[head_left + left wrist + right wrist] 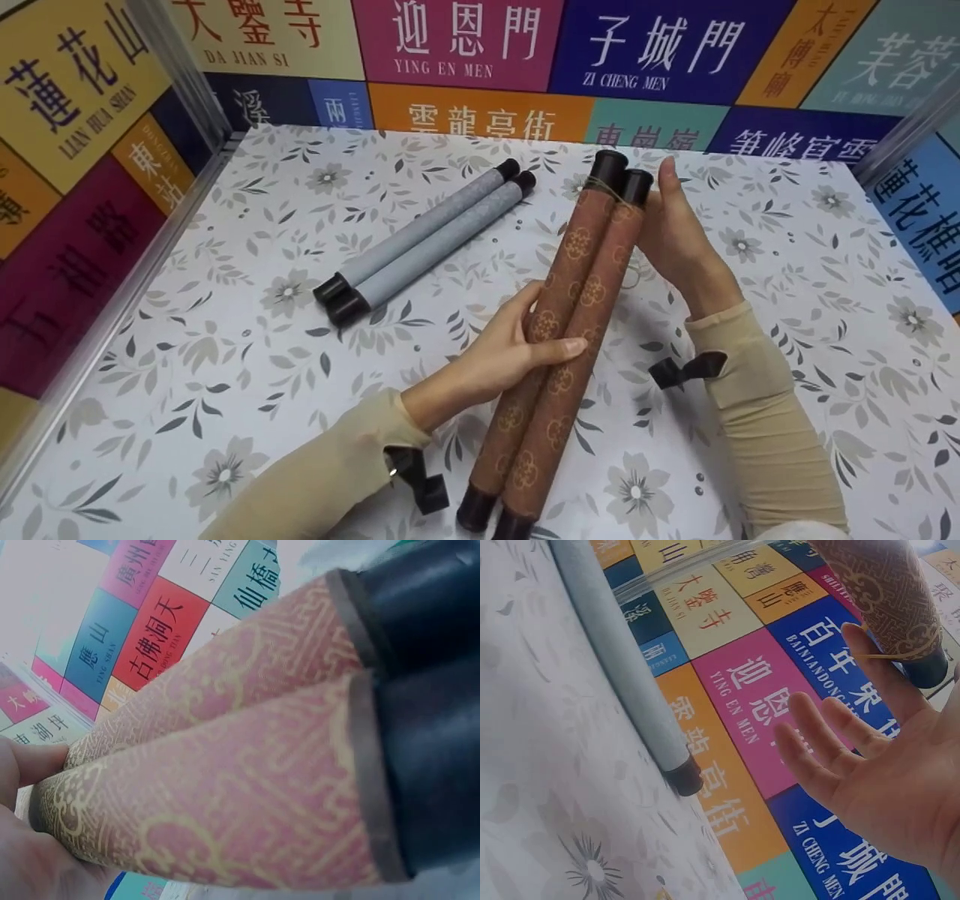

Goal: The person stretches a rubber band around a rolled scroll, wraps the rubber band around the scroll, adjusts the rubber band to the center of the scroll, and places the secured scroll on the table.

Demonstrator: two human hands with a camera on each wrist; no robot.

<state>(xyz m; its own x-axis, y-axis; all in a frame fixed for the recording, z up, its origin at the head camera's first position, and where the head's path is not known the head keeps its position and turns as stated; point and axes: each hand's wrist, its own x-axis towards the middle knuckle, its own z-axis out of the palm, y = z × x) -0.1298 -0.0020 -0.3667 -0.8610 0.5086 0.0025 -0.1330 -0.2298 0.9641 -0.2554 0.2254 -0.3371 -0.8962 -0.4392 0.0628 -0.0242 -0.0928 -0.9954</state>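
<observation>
A reddish-brown scroll with gold flower patterns (577, 247) is wound as two side-by-side rolls with dark end knobs (609, 166). My left hand (495, 352) grips both rolls near the middle, thumb across the front, holding them tilted. The left wrist view shows the patterned fabric (247, 780) and lower black knobs (442, 765) up close. My right hand (679, 240) is beside the upper end with its fingers extended. In the right wrist view a fingertip of that hand (900, 802) lies by a thin cord (877, 656) around the scroll's end.
A pale grey-blue scroll (442, 241), also two rolls with black knobs, lies on the table at left of centre. White floral cloth (225, 360) covers the tabletop. Colourful panels with Chinese lettering (457, 45) stand along the back and sides.
</observation>
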